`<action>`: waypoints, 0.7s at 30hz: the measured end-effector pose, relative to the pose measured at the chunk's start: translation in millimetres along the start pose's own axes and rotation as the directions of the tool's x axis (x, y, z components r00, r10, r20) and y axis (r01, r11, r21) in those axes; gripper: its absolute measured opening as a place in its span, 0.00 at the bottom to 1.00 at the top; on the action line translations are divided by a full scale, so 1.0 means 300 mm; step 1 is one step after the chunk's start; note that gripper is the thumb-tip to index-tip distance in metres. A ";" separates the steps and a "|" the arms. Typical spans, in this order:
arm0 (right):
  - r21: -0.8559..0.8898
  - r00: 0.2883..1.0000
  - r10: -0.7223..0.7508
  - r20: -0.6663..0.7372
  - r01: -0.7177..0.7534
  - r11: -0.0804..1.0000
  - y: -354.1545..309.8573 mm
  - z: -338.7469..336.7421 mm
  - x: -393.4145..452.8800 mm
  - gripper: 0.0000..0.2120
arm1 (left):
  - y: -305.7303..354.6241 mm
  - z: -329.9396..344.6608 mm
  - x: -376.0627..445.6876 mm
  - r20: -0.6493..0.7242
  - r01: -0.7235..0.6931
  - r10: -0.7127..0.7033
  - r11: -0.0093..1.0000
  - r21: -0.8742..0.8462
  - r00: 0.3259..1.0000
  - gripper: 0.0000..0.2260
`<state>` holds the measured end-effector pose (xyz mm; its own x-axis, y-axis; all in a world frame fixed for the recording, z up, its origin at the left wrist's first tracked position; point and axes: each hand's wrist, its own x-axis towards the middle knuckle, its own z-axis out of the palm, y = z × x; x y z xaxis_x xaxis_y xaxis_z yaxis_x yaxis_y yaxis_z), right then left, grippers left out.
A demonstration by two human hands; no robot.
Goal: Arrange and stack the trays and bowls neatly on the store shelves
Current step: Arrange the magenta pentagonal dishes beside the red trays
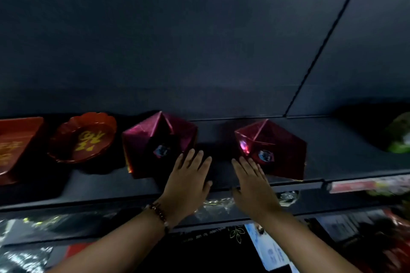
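Left hand: your left hand [188, 180] lies flat with fingers straight and spread, holding nothing; its fingertips reach the near right corner of the left faceted bowl [158, 145], and whether they touch it I cannot tell.
Right hand: your right hand [251, 183] is likewise flat and empty, fingers straight, their tips at the near left edge of the right faceted bowl [271, 150], over its round sticker.
Why flat: palms down between the two bowls look suited to nudging or squaring them, not lifting.
Bowls: both are dark red, angular, standing apart on the shelf [99, 186] with a bare gap between them where your hands lie.
Further left: a scalloped red dish [83, 137] with gold lettering sits just beside the left bowl; a rectangular red tray [17, 146] follows, cut by the frame edge.
Row logic: the pieces stand side by side along the shelf, faces showing, as display stock.
Progress: nothing here is stacked; the two matching bowls seem the likely pair to nest.
Risk: glossy facets may slip under flat fingers.
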<state>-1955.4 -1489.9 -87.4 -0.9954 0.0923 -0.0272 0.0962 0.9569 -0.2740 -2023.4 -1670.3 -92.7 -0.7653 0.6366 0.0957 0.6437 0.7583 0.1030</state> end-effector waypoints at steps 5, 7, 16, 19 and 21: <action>-0.077 0.985 0.171 0.012 -0.170 0.982 0.235 -0.054 -0.077 0.33 | 0.202 0.040 0.121 0.070 -0.105 0.104 0.994 0.013 0.992 0.28; -0.096 0.977 0.213 0.013 -0.211 0.973 0.313 -0.059 -0.103 0.32 | 0.269 0.065 0.166 0.094 -0.134 0.132 0.991 0.014 0.987 0.27; -0.084 0.991 0.114 -0.077 -0.120 0.989 0.468 -0.036 -0.126 0.26 | 0.320 0.162 0.266 -0.034 -0.214 0.213 0.976 -0.036 0.976 0.13; -0.036 0.983 0.087 -0.162 -0.094 0.995 0.484 -0.038 -0.112 0.21 | 0.330 0.155 0.274 -0.103 -0.235 0.229 0.970 -0.055 0.968 0.10; 0.025 0.964 0.070 -0.255 -0.066 0.998 0.500 -0.033 -0.101 0.15 | 0.334 0.153 0.275 -0.138 -0.231 0.219 0.970 -0.077 0.966 0.09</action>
<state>-1910.8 -1346.5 -118.1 -0.9533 0.2263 0.2001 0.1616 0.9417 -0.2951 -2022.4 -1535.3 -119.9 -0.5974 0.7616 0.2512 0.8014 0.5778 0.1543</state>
